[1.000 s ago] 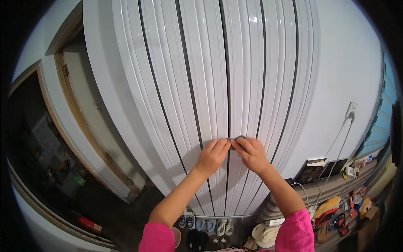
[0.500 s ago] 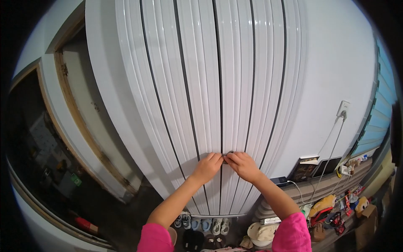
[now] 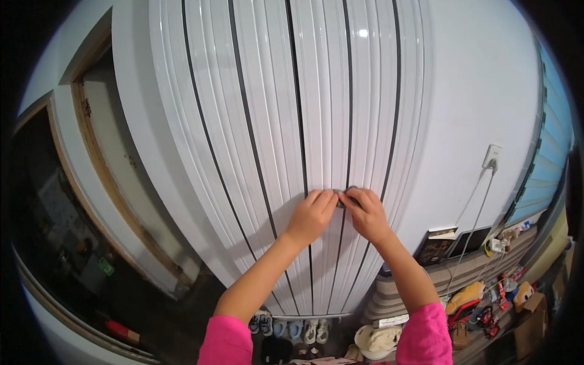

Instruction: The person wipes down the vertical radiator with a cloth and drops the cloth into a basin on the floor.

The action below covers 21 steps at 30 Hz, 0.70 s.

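Note:
Both my hands are raised against a tall white ribbed panel point(image 3: 277, 140) with dark vertical stripes. My left hand point(image 3: 313, 214) is closed, its fingertips pinched at a small dark grey piece point(image 3: 340, 202). On the other side of that piece, my right hand point(image 3: 368, 214) is closed too, thumb and fingers gripping it. Most of the grey piece is covered by my fingers, so its kind is unclear. It is close to the panel's surface, just left of a dark stripe; whether it touches the panel, I cannot tell.
Several shoes point(image 3: 295, 328) line the floor below the panel. A pale cap point(image 3: 378, 340) lies to their right. Further right, a striped bench point(image 3: 395, 298) bears a dark book point(image 3: 433, 246). A cord hangs from a wall socket point(image 3: 493, 157). At left is a doorway point(image 3: 131, 158).
My hands have moved up and to the right across the panel, away from the central dark stripe. More of the small grey piece shows between my fingers. The view has shifted slightly.

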{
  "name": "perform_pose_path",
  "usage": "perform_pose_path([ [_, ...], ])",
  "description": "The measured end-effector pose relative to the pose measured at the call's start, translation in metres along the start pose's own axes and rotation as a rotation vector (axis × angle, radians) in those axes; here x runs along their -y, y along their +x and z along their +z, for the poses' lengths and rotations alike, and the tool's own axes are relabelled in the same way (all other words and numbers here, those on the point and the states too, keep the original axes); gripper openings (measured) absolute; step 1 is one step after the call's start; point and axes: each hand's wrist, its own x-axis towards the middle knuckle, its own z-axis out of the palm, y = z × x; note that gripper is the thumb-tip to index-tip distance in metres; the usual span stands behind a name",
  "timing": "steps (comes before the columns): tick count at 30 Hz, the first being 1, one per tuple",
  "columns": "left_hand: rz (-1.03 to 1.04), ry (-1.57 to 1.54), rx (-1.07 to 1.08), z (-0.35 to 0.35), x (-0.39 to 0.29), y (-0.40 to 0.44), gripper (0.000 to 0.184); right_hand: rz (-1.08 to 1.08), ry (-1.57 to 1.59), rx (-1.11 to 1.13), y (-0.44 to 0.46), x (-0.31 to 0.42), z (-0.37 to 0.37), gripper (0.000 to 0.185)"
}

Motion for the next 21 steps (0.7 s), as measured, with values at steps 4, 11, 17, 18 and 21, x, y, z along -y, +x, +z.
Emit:
perform_pose_path([
  [4, 0.023, -0.007, 0.08, 0.007, -0.006, -0.026, 0.027, 0.009, 0.027, 0.065, -0.026, 0.007, 0.002, 0.039],
  [11, 0.08, -0.015, 0.189, 0.016, -0.013, -0.063, 0.028, 0.032, 0.074, 0.178, -0.065, 0.02, 0.008, 0.041],
  [17, 0.105, -0.028, 0.4, 0.02, -0.019, -0.087, 0.027, 0.055, 0.2, 0.354, -0.077, 0.032, -0.003, 0.041],
  [18, 0.105, -0.043, 0.458, 0.02, -0.019, -0.084, 0.027, 0.025, 0.179, 0.368, -0.073, 0.029, -0.009, 0.04],
  [21, 0.153, 0.021, 0.246, 0.008, -0.024, -0.034, 0.027, 0.092, 0.114, 0.291, -0.05, 0.01, -0.025, 0.038],
])
